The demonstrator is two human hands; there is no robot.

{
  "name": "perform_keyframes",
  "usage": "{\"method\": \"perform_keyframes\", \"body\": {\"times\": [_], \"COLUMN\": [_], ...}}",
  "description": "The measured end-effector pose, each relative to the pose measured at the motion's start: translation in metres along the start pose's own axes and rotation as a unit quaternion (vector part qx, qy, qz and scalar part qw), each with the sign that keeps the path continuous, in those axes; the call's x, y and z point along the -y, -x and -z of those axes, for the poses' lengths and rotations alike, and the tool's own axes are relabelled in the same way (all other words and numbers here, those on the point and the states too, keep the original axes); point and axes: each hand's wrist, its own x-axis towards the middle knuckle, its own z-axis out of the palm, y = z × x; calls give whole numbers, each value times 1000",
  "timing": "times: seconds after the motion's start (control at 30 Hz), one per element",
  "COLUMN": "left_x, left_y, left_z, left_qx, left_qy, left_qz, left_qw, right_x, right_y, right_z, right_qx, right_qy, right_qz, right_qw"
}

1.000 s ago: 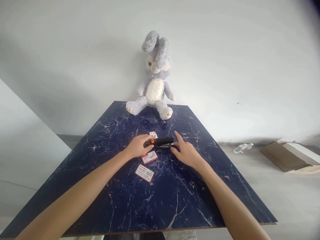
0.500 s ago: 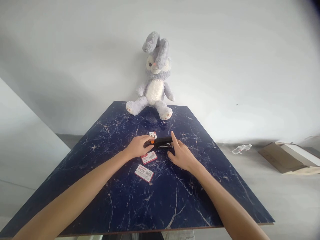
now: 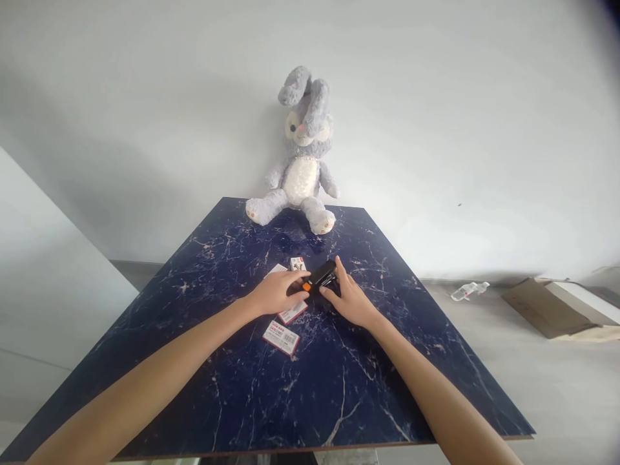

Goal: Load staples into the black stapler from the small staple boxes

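- The black stapler [image 3: 321, 276] sits near the middle of the dark marbled desk [image 3: 339, 387], tilted so its far end points up and right, its orange end towards the left hand.
- The left hand [image 3: 278, 294] curls over the orange end, fingertips pinching it; the hand is narrowed on the stapler.
- The right hand [image 3: 349, 300] grips the other side, forefinger stretched along the far end and thumb underneath, so it too is closed on the stapler.
- A small staple box [image 3: 292, 312] lies just beside the left hand, partly under it. A second box [image 3: 281, 337] lies nearer the front edge, and a third [image 3: 297, 263] sits just behind the stapler.
- A plush rabbit [image 3: 301, 161] sits at the far edge against the wall.
- Risk, as I judge it: the stapler is tilted and held only by fingertips, so a slip on the smooth desk could let it snap shut on a finger.
- The left wrist hangs over the near box, so a sideways pull could knock it and scatter its contents, if it is open; I cannot tell.
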Motion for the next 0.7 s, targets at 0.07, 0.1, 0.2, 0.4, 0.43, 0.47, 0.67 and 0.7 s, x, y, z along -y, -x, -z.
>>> {"method": "perform_keyframes", "body": {"times": [0.07,0.1,0.2,0.4,0.43,0.47,0.67,0.7], "left_x": [-9,-14,-21,-12,-10,-9,-9,-9], "left_y": [0,0,-1,-3,-3,-3,-7,-8], "left_z": [-2,-2,8,39,41,42,28,22], "left_qx": [41,61,120,216,220,221,146,117], "left_qy": [24,37,71,50,39,27,-35,-33], "left_qz": [-17,-24,-33,-58,-58,-50,25,35], "left_qw": [999,997,990,974,973,974,988,992], "right_x": [-3,-4,-6,-6,-6,-5,-2,-2], "right_y": [-2,-2,-3,-4,-4,-4,-4,-4], "right_z": [4,7,13,13,12,12,14,14], "right_qx": [3,7,12,6,3,1,0,0], "right_qy": [-38,-59,-106,-106,-103,-100,-81,-78], "right_qz": [-13,-16,-16,-27,-28,-29,-23,-25], "right_qw": [999,998,994,994,994,995,996,997]}}
